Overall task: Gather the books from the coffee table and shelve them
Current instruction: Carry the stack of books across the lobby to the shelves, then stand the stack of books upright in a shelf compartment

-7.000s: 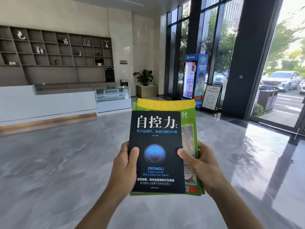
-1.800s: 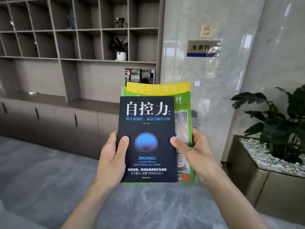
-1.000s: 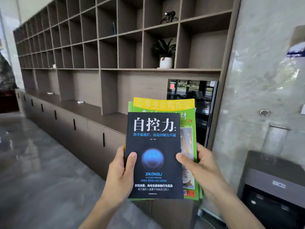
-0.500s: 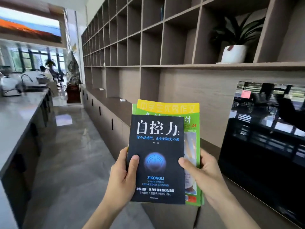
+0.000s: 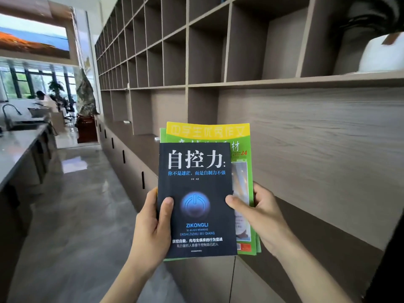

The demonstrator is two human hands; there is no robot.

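Observation:
I hold a small stack of books upright in front of me with both hands. On top is a black book with white Chinese title and a blue power symbol. Behind it is a green and yellow magazine, with another green cover edge showing at its left. My left hand grips the stack's left edge, thumb on the black cover. My right hand grips the right edge, thumb on the black cover too. The brown wall shelf of open cubbies rises just behind and to the right of the books.
A low cabinet run with a brown counter top sits under the cubbies. A white plant pot stands in the cubby at upper right. A grey reception counter lines the left. A person sits far off at the left, beyond the glossy floor aisle.
The view has swung further left and closer along the shelf wall; the black screen at right has left the view. My grip on the stack is unchanged.

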